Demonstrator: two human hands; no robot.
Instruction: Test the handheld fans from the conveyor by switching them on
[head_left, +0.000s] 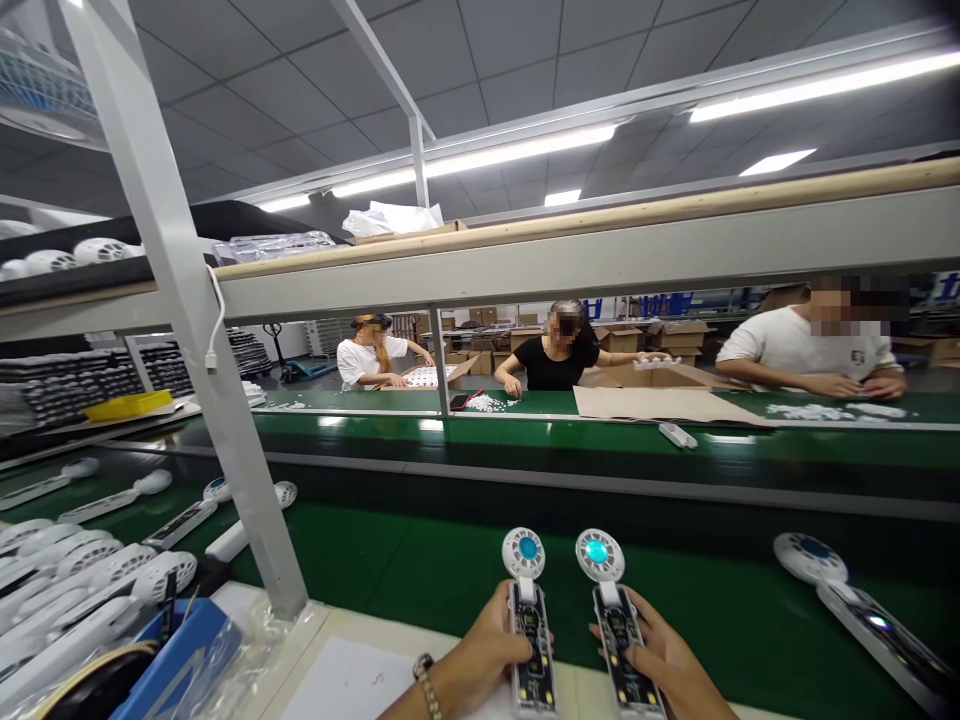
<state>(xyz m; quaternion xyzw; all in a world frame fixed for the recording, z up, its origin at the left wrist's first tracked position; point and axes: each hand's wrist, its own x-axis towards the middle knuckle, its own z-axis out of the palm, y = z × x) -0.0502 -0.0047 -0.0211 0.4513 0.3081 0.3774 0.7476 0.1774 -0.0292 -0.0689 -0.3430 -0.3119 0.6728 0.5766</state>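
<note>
— What's off to the left of the hands?

— A heap of white fans (pixel 90 575), beside a grey post (pixel 195 330).

— And the left hand (pixel 487 660)?

— It's wrapped round the handle of a small fan (pixel 529 625), thumb on the open circuit board, round head with its blue centre pointing away.

— The right hand (pixel 664 665)?

— Same grip on a second fan (pixel 619 630), just beside the first, both held side by side over the near edge of the green belt (pixel 390 570).

— Anything further right?

— Another fan (pixel 855 605) lies on the belt, well apart from the hand. Beyond the hands, across the line, three workers (pixel 559 360) sit with cardboard boxes (pixel 652 378).
</note>
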